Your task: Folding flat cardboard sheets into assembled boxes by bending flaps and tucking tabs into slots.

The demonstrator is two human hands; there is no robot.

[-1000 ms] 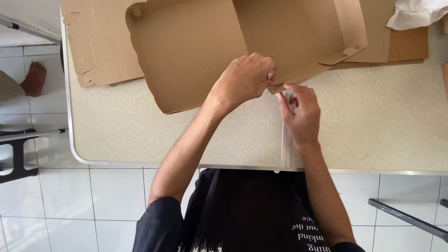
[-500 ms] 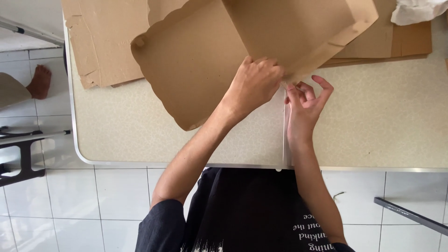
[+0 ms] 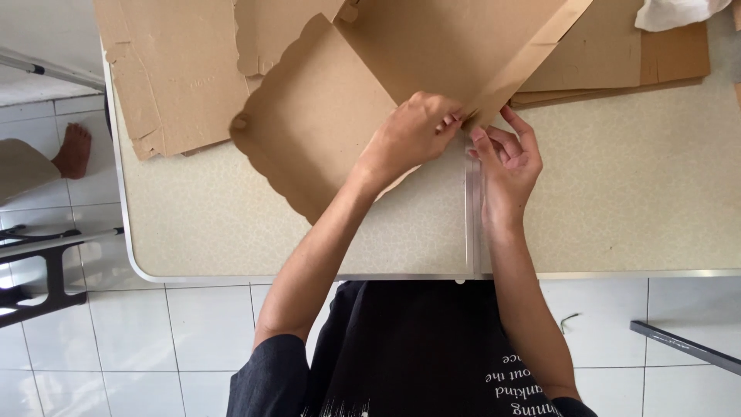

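Here, a flat brown cardboard box blank with a scalloped edge lies on a speckled beige table with a metal rim, and both hands meet at one corner of it. The left hand is closed over the board, its fingers curled and pinching the corner where a long narrow cardboard flap begins. The right hand is held just beside it, fingers loosely spread, with the thumb and forefinger tips touching the same corner from below; whether that corner is truly pinched or only steadied cannot be told.

The flap is raised off the panel and its long axis runs diagonally, up and to the right from the grip, away from the body. The broad panel of the blank spreads the other way, up and to the left of the left hand, so the left hand is the nearer one to the panel and the right hand the nearer one to the free flap.

Further off, a torn sheet of brown cardboard is seen at the table's far left, a stack of flat brown boards at the far right, with crumpled white material on top. A bare foot of another person is visible on the white tiled floor.
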